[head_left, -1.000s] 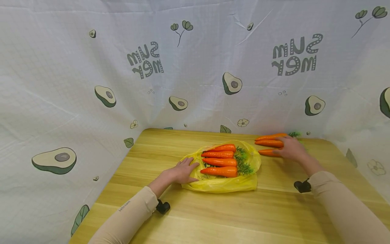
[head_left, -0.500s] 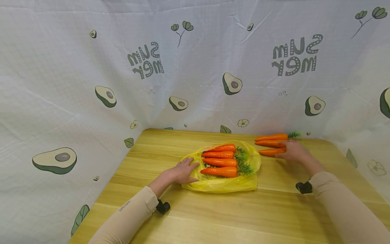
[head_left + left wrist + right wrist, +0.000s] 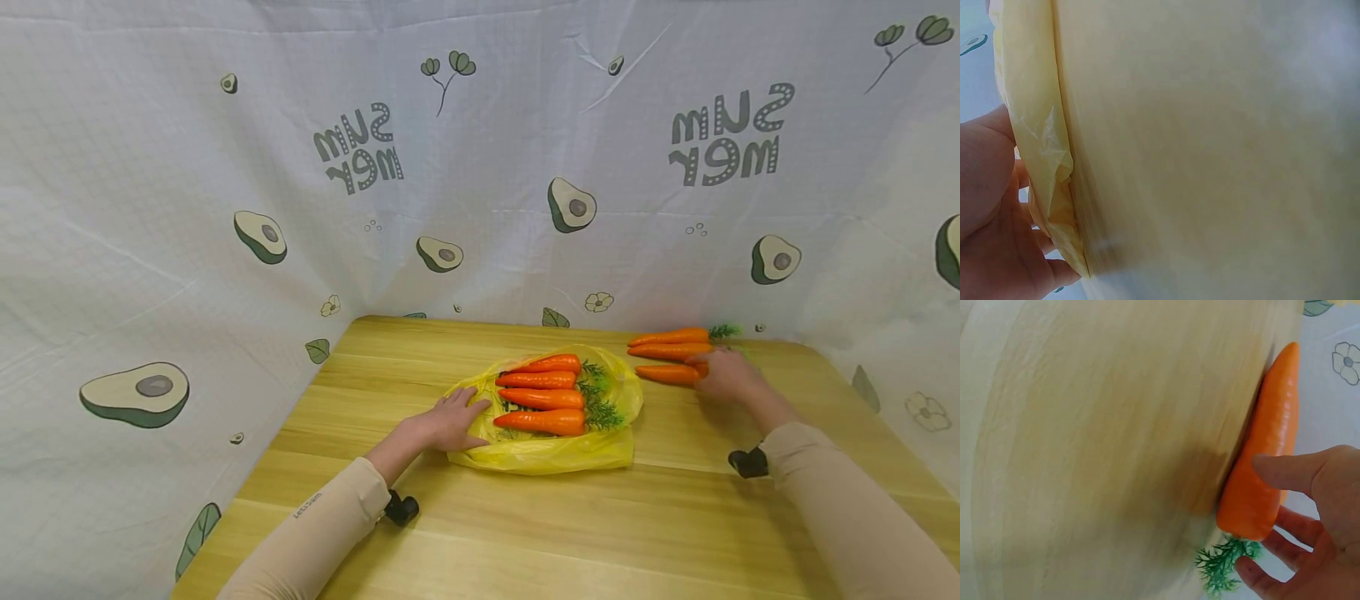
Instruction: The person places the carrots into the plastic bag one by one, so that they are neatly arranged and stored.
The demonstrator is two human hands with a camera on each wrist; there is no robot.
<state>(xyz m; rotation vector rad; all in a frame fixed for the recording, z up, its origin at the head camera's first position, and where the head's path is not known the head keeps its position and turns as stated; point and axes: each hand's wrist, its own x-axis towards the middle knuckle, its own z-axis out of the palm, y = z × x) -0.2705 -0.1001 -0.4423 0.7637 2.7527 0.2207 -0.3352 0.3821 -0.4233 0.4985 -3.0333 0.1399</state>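
My left hand (image 3: 450,421) rests with spread fingers on the left end of a yellow plastic bag (image 3: 540,458). The left wrist view shows those fingers against the bag's crumpled edge (image 3: 1041,125). Several orange carrots (image 3: 540,400) with green tops lie side by side on the bag, tips to the left. At the back right, my right hand (image 3: 727,375) holds the thick end of the nearest carrot (image 3: 663,374), thumb on one side and fingers on the other, as the right wrist view of this carrot (image 3: 1266,450) shows. Its leafy top (image 3: 1225,562) hangs by the fingers.
Two more carrots (image 3: 667,337) lie just behind the right hand, near the table's back edge. The wooden table (image 3: 525,533) is bordered by a white curtain (image 3: 495,150) printed with avocados. Black wrist cameras (image 3: 401,508) sit at both cuffs.
My right hand has drawn slightly right and down from above the carrots, closing on the nearest carrot's thick end. The left hand and the bag have stayed still.
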